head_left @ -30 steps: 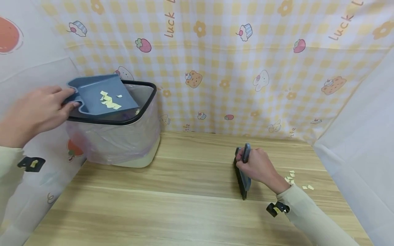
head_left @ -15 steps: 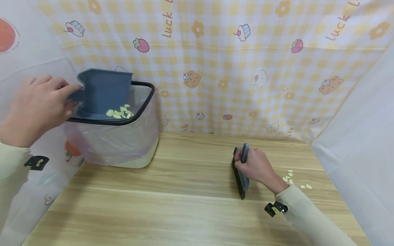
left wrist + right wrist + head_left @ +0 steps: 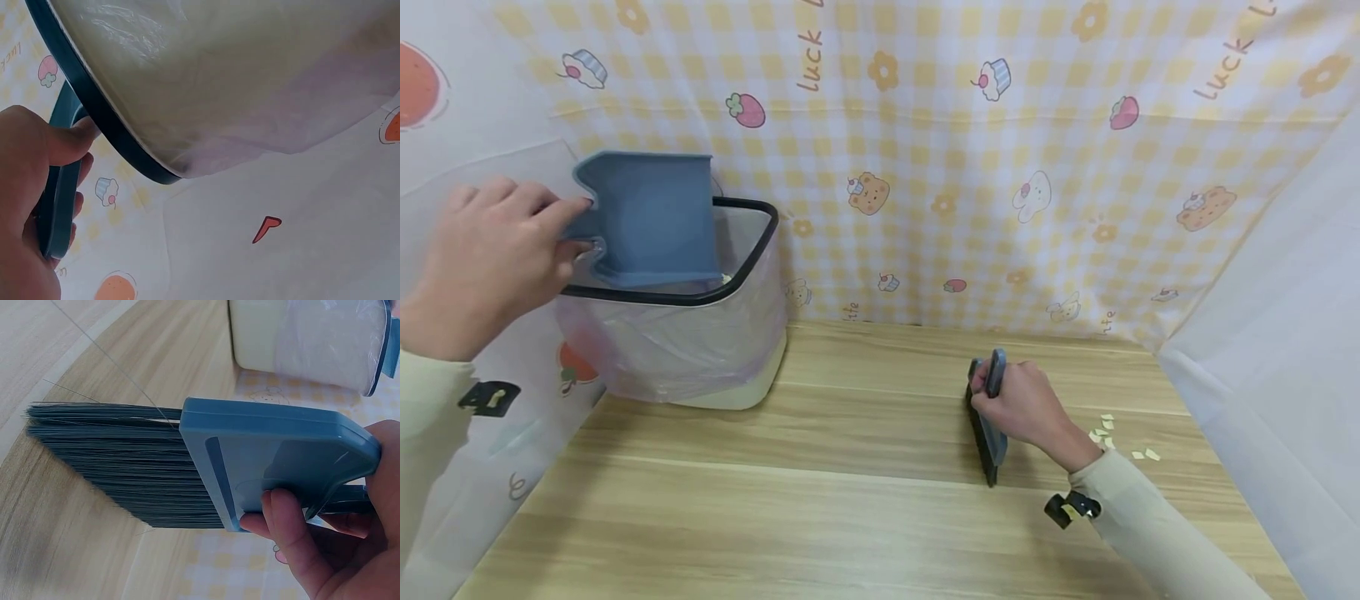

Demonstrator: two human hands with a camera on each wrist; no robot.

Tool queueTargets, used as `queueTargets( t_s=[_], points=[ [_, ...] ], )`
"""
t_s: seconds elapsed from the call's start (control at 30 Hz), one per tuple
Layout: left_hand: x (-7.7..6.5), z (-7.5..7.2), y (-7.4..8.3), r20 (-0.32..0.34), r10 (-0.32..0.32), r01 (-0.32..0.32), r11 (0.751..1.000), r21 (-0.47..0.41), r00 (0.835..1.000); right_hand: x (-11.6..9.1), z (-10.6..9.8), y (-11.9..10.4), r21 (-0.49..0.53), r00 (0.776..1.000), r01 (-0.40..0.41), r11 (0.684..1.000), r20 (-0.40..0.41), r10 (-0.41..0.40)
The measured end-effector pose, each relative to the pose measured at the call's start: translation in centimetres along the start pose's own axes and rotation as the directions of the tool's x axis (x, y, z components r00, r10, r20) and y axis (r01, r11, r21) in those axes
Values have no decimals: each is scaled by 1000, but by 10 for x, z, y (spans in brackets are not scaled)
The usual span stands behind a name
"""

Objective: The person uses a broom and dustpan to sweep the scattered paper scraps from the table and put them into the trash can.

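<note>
My left hand (image 3: 497, 250) grips the handle of a blue dustpan (image 3: 655, 218), which is tilted over the mouth of a lined trash bin (image 3: 700, 350). No scraps show on the pan's visible face; a pale bit peeks out by its lower right corner, inside the bin. In the left wrist view the thumb and fingers wrap the handle (image 3: 61, 206). My right hand (image 3: 1026, 404) holds a blue hand brush (image 3: 275, 444) with dark bristles (image 3: 125, 465), standing on the wooden table. Several pale yellow paper scraps (image 3: 1105, 429) lie to the right of the brush, near the right wrist.
The bin's black rim (image 3: 767, 242) holds a thin translucent bag. A checked curtain (image 3: 925, 167) hangs behind the table (image 3: 865, 517). White cloth (image 3: 1285, 375) borders the right side, and another sheet covers the left.
The dustpan has tipped up steeply, and the paper scraps on it have slid off its right edge into the bin. My right hand and the brush stay in place.
</note>
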State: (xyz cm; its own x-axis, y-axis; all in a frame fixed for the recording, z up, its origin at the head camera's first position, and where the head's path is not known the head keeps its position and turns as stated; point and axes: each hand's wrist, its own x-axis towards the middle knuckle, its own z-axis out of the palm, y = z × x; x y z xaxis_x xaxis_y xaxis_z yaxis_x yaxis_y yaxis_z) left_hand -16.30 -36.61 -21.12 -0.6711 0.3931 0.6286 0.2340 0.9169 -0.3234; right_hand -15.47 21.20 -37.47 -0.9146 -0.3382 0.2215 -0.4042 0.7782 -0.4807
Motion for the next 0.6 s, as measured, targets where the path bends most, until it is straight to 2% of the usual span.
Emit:
queueTargets(
  t_s=[0.23, 0.47, 0.53, 0.6],
  points=[
    [-3, 1, -2, 6, 9, -9, 999, 43, 1000, 0, 0, 1, 7, 1000, -3, 1000, -2, 3],
    [-4, 2, -4, -4, 4, -4, 1000, 31, 1000, -1, 0, 1, 17, 1000, -7, 1000, 2, 7],
    [-4, 2, -4, -13, 19, -18, 1000, 25, 1000, -1, 0, 0, 16, 1000, -6, 1000, 2, 6],
    [-4, 2, -3, -50, 50, -50, 999, -2, 998, -1, 0, 0, 16, 1000, -7, 1000, 1, 7]
  ],
)
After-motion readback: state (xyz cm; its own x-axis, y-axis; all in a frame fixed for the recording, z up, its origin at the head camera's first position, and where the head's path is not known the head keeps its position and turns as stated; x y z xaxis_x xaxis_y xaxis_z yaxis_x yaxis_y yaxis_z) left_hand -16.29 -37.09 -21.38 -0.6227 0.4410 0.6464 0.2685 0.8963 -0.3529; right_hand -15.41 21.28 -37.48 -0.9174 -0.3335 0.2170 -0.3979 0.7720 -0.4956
